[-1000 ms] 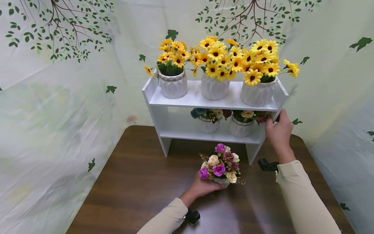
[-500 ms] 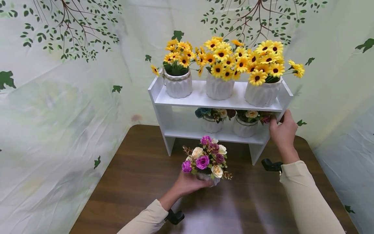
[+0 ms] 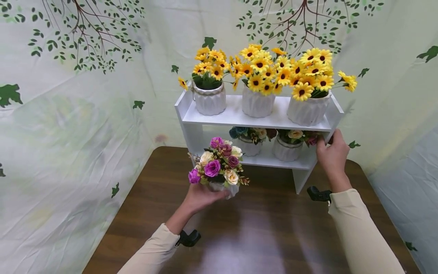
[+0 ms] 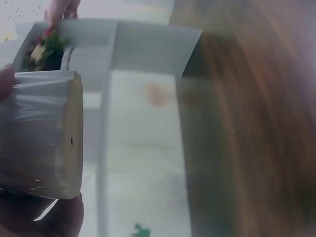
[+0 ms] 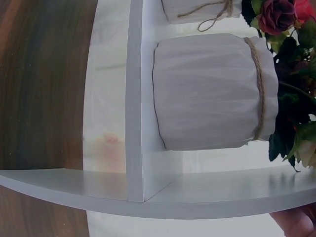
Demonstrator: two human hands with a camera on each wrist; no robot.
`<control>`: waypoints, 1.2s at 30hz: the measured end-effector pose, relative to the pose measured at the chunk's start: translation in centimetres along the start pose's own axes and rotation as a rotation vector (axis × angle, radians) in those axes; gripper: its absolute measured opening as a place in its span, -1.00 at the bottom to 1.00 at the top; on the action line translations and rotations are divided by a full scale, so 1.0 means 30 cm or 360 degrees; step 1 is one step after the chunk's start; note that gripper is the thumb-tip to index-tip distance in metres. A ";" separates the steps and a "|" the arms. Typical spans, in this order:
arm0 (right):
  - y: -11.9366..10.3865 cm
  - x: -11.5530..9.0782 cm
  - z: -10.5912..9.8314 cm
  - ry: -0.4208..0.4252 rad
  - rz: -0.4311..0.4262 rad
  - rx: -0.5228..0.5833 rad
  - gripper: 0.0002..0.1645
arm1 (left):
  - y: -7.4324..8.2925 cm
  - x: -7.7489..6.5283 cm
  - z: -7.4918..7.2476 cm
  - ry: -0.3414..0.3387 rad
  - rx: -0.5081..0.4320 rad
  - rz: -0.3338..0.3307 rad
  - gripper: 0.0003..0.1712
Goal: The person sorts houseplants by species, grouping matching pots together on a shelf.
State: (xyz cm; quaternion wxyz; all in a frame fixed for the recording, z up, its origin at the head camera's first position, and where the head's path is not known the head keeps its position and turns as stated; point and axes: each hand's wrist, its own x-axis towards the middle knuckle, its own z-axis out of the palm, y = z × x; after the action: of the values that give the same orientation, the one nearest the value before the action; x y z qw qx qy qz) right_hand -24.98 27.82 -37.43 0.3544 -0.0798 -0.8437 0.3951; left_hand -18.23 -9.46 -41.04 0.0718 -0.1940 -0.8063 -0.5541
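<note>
My left hand (image 3: 200, 198) holds a white pot (image 4: 37, 133) of artificial purple and cream roses (image 3: 219, 164) by its side, raised off the table in front of the shelf's lower left part. The pot's flat base faces the middle of the left wrist view. At the right end of the white two-tier shelf (image 3: 234, 111), my right hand (image 3: 333, 156) grips the side panel; its far fingers are hidden behind the panel. Two white pots with mixed roses stand on the lower board: one with blue blooms (image 3: 249, 146), and a right one (image 3: 287, 150), tied with twine (image 5: 259, 89).
Yellow sunflowers fill the left pot (image 3: 209, 99), middle pot (image 3: 258, 102) and right pot (image 3: 308, 110) on the upper board. The shelf stands on a brown wooden table (image 3: 260, 217), before a leaf-printed cloth backdrop (image 3: 85, 125).
My left hand has carried the rose pot left and upward, from before the shelf's middle to its lower left part. The right hand keeps its grip on the shelf; the head view has shifted slightly.
</note>
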 end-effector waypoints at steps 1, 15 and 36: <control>0.001 -0.001 -0.002 -0.0001 0.0001 -0.0003 -0.63 | -0.005 0.010 -0.016 0.0009 0.0011 0.0001 0.09; 0.001 -0.007 0.000 0.0024 -0.0023 -0.0031 -0.64 | -0.072 0.094 -0.131 0.0184 0.0001 -0.0185 0.03; 0.009 -0.003 -0.003 0.0032 -0.0032 0.0005 -0.64 | -0.156 0.208 -0.047 0.0356 -0.0051 -0.0285 0.03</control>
State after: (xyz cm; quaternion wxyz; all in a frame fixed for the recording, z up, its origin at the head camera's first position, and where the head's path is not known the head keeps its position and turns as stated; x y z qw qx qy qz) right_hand -24.91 28.03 -37.64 0.3670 -0.0749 -0.8403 0.3920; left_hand -25.91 -10.76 -42.50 0.1083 -0.0595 -0.7985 -0.5892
